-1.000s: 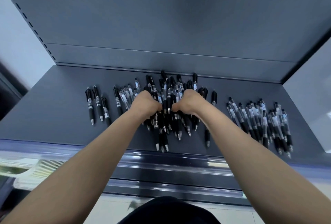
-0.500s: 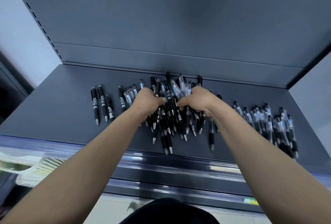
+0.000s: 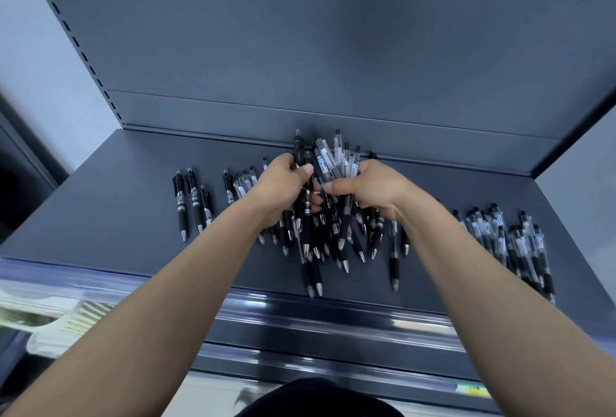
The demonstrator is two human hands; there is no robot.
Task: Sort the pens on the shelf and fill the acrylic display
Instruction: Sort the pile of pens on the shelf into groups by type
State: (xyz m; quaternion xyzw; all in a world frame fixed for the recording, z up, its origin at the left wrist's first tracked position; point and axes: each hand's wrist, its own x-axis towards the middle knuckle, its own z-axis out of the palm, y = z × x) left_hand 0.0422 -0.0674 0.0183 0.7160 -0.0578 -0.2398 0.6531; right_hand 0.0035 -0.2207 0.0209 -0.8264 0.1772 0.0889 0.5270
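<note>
My left hand (image 3: 283, 188) and my right hand (image 3: 368, 188) are both squeezed tight around one big bunch of pens (image 3: 328, 183), held up just over the shelf (image 3: 100, 216). Under them lie more loose pens (image 3: 333, 250). Three black pens (image 3: 191, 203) sit to the left, and a pile of clear pens (image 3: 513, 243) sits to the right. I see no acrylic display. The bunch is fat and messy, so I think some pens could slip out and roll off the front edge.

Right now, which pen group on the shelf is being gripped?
The middle bunch, clutched between the left hand and right hand. The left trio and the right-hand group lie untouched.
</note>
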